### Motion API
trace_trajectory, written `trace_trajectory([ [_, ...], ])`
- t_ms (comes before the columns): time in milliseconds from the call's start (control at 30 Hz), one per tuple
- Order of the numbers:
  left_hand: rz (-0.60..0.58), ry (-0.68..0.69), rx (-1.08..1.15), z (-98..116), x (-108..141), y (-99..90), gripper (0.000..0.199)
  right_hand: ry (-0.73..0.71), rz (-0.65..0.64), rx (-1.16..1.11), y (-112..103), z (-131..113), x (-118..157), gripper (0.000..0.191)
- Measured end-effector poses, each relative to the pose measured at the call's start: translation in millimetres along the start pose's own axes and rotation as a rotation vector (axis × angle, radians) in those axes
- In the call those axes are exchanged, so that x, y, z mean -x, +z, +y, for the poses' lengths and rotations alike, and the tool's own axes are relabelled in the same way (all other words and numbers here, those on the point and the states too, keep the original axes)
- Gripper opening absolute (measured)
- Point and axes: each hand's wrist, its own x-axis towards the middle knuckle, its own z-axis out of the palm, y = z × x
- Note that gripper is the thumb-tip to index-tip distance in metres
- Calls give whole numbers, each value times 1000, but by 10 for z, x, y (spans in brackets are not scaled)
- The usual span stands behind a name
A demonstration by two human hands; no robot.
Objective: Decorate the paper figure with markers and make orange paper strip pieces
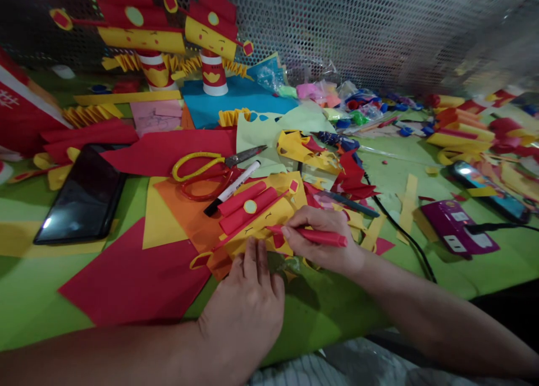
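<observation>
A paper figure with a yellow face and a rolled red hat lies at the middle of the table. Closed-eye lines are drawn on the face. My right hand is closed around a red marker, whose tip touches the face or sits just over it. Flat on the lower edge of the figure rest the stretched fingers of my left hand. Just behind the figure are a black-and-white marker and scissors with yellow and red handles.
Two finished paper figures on cups stand at the back left, before a perforated metal screen. A black phone lies left. To the right are a purple box, a black cable and another phone. Paper scraps surround my hands.
</observation>
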Motion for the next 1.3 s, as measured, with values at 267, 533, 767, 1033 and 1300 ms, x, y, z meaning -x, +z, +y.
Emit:
trace_trajectory([
  [267,6,5,4,-1,5,6,14,4,5,-12,2,-1,-2,17],
  [533,-33,10,3,-4,7,-7,15,-16,-2,22,-5,5,-7,17],
  [767,-1,7,9,-5,-16,-20,11,-36,-20,-35,-7,-5,3,17],
  [1033,7,6,15,-7,-16,-23,12,-65,-20,-28,11,-10,-1,14],
  [1300,7,17,1,-10,-8,-1,14,-36,-26,-28,8,4,7,16],
])
